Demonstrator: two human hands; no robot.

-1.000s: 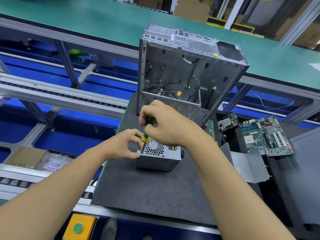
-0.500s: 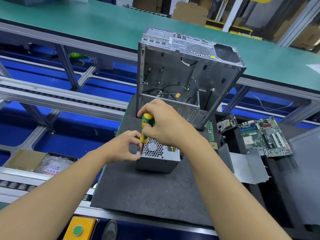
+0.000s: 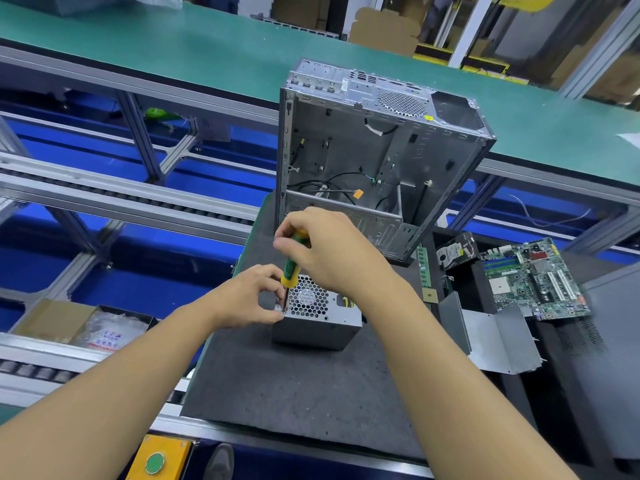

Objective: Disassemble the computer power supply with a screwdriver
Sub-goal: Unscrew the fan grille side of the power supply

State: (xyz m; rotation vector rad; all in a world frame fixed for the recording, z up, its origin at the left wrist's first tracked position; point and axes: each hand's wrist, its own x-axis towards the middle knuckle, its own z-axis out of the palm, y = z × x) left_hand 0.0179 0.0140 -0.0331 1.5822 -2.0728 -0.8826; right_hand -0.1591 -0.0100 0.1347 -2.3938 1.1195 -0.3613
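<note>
Since a moment ago the right hand has slid higher on the screwdriver, baring more of its green and yellow handle; its fingers clench the top. The left hand grips the left corner of the power supply, where the blade stands upright. That grey box sits on a dark foam mat before an open computer case. To the right lie a hard drive, a motherboard and a bent metal panel. A green conveyor belt runs behind, with cardboard boxes beyond. The print on a plastic bag at left is unreadable.
</note>
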